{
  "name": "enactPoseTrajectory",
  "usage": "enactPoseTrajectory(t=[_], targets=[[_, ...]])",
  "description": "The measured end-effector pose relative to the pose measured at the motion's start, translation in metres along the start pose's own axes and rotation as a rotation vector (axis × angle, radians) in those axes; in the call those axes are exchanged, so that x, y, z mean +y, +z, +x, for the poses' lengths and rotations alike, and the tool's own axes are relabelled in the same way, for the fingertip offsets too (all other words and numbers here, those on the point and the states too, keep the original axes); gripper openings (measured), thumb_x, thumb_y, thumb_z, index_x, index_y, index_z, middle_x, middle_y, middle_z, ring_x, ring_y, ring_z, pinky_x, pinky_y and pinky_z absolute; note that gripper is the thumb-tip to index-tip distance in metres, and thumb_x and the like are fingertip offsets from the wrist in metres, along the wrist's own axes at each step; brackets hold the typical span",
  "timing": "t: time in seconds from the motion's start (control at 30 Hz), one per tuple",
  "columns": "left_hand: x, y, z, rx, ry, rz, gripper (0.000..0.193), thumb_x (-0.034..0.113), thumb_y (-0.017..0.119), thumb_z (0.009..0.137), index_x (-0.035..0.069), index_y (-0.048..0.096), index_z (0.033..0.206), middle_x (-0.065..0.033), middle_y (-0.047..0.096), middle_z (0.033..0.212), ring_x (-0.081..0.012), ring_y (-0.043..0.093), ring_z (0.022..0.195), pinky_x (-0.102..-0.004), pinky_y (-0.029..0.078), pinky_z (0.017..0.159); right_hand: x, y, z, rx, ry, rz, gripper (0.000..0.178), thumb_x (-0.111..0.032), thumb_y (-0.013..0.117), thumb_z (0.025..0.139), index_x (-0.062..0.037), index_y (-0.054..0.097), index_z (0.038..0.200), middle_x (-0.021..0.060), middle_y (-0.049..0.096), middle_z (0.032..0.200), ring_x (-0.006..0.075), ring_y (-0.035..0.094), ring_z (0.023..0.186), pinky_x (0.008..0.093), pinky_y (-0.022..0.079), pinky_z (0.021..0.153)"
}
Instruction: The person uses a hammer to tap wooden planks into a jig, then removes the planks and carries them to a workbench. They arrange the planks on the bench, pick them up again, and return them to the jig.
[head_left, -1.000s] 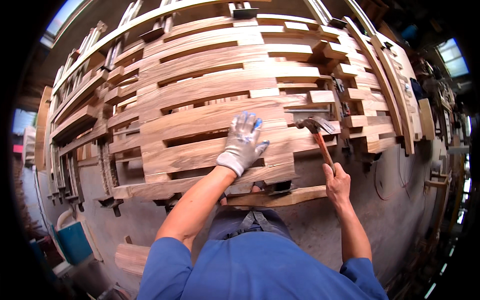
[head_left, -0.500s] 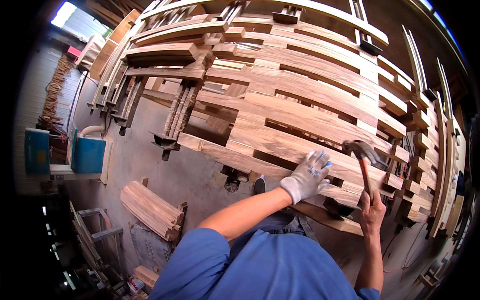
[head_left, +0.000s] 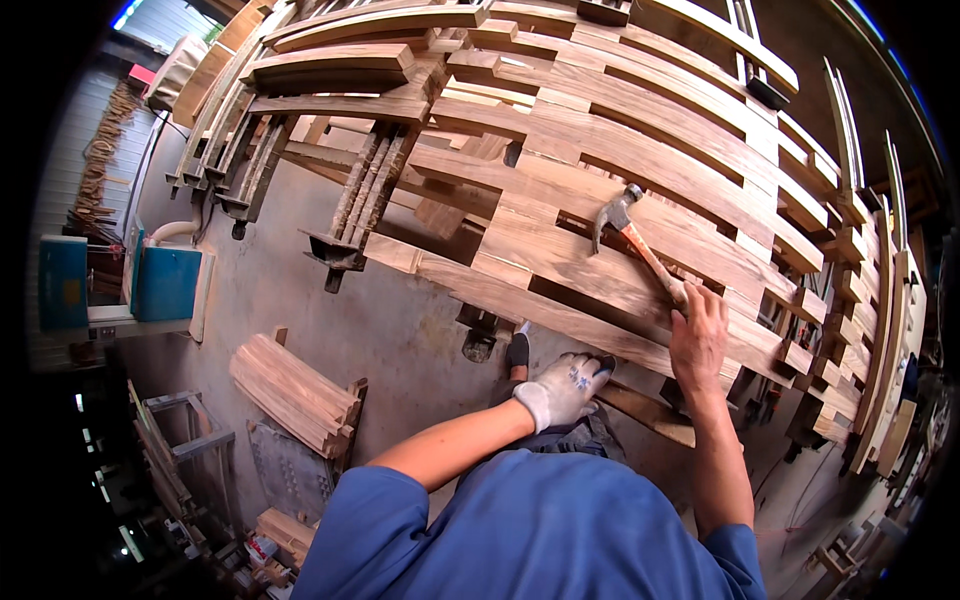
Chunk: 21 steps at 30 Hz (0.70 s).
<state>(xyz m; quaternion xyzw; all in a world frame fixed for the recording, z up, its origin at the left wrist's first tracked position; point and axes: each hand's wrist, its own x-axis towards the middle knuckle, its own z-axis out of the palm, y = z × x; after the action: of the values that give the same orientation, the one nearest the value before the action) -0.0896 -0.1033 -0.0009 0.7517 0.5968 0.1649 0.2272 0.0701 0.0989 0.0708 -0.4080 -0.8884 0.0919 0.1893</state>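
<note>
Gripping the hammer point(head_left: 645, 254), the right hand point(head_left: 700, 342) clamps its fingers point(head_left: 714, 302); the left hand's point(head_left: 566, 389) grip is unclear.

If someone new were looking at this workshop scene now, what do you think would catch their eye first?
Most likely the big slatted wooden panel, its staggered boards filling the upper middle. Over its near part, the bare right hand grips a claw hammer, while the gloved left hand is by the person's waist. At far left, a bright teal box stands out.
</note>
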Motion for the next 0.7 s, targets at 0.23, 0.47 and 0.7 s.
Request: enactPoseTrajectory(t=[0.23, 0.47, 0.7], targets=[[-0.007, 0.046, 0.045, -0.465, -0.127, -0.162, 0.067, 0.033, 0.078, 0.089, 0.001, 0.057, 0.144, -0.0271, 0.068, 0.134, -0.0411, 0.067, 0.124, -0.0484, 0.053, 0.106, 0.093, -0.084, -0.165, 0.216, 0.485, -0.142, 0.027, -0.018, 0.063, 0.107, 0.0014, 0.070, 0.124, 0.0199, 0.068, 0.128, 0.0362, 0.061, 0.126, 0.0453, 0.046, 0.111], [0.003, 0.042, 0.063, -0.663, -0.213, -0.222, 0.043, 0.018, 0.069, 0.083, 0.000, 0.074, 0.122, -0.0273, 0.076, 0.109, -0.0426, 0.074, 0.104, -0.0505, 0.058, 0.094, 0.218, -0.037, -0.292, 0.011, 1.136, 0.323, 0.052, -0.045, 0.057, 0.110, 0.0044, 0.073, 0.106, 0.0126, 0.070, 0.088, 0.0231, 0.063, 0.087, 0.0353, 0.048, 0.083], [-0.014, 0.106, 0.060, -0.689, -0.172, -0.102, 0.072, 0.011, 0.068, 0.081, 0.009, 0.053, 0.152, -0.0241, 0.072, 0.129, -0.0404, 0.070, 0.118, -0.0495, 0.056, 0.098, 0.242, 0.005, -0.291, 0.031, 1.322, 0.415, 0.049, -0.038, 0.070, 0.098, 0.0062, 0.075, 0.078, 0.0089, 0.069, 0.070, 0.0195, 0.062, 0.068, 0.0374, 0.050, 0.072]])
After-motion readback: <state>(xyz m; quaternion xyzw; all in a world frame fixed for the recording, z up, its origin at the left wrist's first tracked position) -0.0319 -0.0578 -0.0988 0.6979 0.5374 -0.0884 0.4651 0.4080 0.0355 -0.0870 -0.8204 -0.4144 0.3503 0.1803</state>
